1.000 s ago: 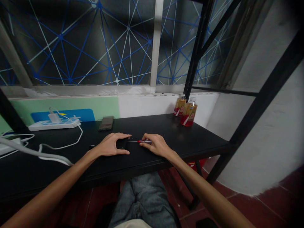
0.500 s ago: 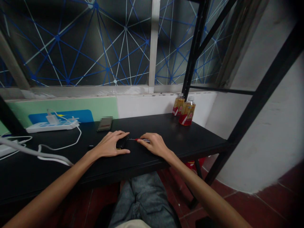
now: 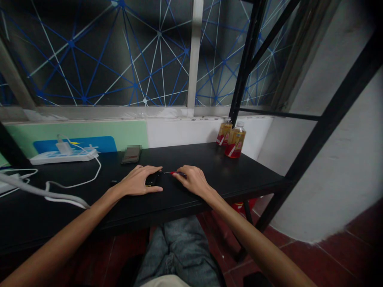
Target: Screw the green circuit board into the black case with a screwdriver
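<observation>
My left hand (image 3: 136, 182) spans a small black object (image 3: 152, 179) on the desk, thumb on its near side and fingers on its far side. A bit of yellow shows at its near edge; the palm hides the rest, so I cannot tell its kind. My right hand (image 3: 193, 179) is closed around the handle of a slim screwdriver (image 3: 174, 173), dark with a red front part. Its thin metal shaft points left, and the tip is at or very near the black object's right end. Whether they touch is too small to see.
On the black desk (image 3: 179, 157) a phone-like slab (image 3: 131, 154) lies behind my left hand. A white power strip (image 3: 66, 156) with a plug and white cables (image 3: 68, 198) is at the left. Two drink bottles (image 3: 235, 140) stand back right, beside a black metal frame (image 3: 305, 135).
The view has shifted slightly. The screwdriver handle is tilted a little differently in my right hand. My left hand keeps its hold on the black object.
</observation>
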The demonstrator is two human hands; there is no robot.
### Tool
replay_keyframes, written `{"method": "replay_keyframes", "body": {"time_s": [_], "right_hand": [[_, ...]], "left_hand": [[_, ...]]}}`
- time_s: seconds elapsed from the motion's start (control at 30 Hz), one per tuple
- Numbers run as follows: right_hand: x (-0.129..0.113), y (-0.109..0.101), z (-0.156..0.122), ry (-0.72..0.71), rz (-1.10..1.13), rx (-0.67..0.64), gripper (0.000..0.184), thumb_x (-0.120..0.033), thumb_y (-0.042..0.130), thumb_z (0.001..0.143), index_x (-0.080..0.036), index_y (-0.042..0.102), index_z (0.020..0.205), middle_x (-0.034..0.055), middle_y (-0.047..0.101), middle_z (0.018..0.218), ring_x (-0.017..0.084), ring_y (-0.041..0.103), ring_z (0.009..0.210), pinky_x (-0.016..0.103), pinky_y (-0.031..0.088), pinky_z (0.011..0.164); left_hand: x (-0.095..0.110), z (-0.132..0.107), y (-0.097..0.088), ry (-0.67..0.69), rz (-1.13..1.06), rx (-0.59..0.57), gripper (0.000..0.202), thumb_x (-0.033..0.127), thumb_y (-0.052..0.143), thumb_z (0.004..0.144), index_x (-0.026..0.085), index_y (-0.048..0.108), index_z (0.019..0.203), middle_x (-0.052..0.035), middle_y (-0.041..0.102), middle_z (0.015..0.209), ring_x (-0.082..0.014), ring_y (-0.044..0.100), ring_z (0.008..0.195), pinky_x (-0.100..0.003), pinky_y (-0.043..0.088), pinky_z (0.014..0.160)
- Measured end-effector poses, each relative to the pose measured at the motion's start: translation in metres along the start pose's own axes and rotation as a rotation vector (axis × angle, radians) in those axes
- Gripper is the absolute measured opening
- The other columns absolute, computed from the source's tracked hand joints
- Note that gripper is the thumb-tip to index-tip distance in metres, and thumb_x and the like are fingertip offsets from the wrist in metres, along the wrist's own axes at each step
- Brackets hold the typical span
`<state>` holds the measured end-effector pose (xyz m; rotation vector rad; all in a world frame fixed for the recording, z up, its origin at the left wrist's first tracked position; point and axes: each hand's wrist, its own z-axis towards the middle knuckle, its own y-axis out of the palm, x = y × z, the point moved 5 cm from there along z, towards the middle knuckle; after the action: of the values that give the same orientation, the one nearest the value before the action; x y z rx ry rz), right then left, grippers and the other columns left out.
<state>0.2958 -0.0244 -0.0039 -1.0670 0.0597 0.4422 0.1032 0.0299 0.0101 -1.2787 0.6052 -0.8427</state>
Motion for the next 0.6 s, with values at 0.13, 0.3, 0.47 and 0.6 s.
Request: {"method": "replay_keyframes", "body": {"time_s": [0.13, 0.3, 0.47, 0.6], "right_hand": [[-0.0001, 0.0015, 0.0003, 0.000, -0.024, -0.022, 0.035, -0.045, 0.047, 0.098, -0.021, 0.071, 0.100, 0.0058, 0.071, 0.090, 0.018, 0.065, 0.084, 0.025, 0.037, 0.067], [-0.0007, 0.0017, 0.0001, -0.013, -0.035, -0.024, 0.036, -0.046, 0.045, 0.098, -0.021, 0.071, 0.100, 0.0058, 0.070, 0.090, 0.018, 0.065, 0.084, 0.026, 0.036, 0.066], [-0.0016, 0.0014, 0.0000, -0.009, -0.036, -0.044, 0.036, -0.046, 0.045, 0.099, -0.021, 0.071, 0.100, 0.0062, 0.070, 0.090, 0.017, 0.064, 0.084, 0.025, 0.037, 0.066], [-0.0029, 0.0010, 0.0002, -0.017, -0.043, -0.046, 0.035, -0.044, 0.046, 0.098, -0.021, 0.071, 0.099, 0.0061, 0.070, 0.090, 0.018, 0.065, 0.084, 0.025, 0.037, 0.066]], "left_hand": [[-0.0005, 0.0000, 0.0002, 0.013, -0.016, -0.003, 0.077, 0.068, 0.055, 0.083, 0.022, 0.044, 0.144, -0.0103, 0.056, 0.141, -0.0283, 0.053, 0.128, -0.036, 0.037, 0.102], [-0.0001, 0.0003, -0.0001, 0.011, -0.029, -0.008, 0.078, 0.067, 0.057, 0.082, 0.022, 0.045, 0.144, -0.0105, 0.056, 0.141, -0.0285, 0.053, 0.128, -0.037, 0.037, 0.103], [0.0004, 0.0002, -0.0013, 0.024, -0.049, 0.005, 0.078, 0.067, 0.059, 0.081, 0.023, 0.046, 0.144, -0.0094, 0.058, 0.139, -0.0283, 0.054, 0.126, -0.037, 0.037, 0.103], [0.0000, -0.0002, -0.0012, 0.025, -0.042, 0.003, 0.077, 0.067, 0.059, 0.081, 0.024, 0.046, 0.144, -0.0094, 0.057, 0.140, -0.0283, 0.054, 0.127, -0.037, 0.037, 0.103]]}}
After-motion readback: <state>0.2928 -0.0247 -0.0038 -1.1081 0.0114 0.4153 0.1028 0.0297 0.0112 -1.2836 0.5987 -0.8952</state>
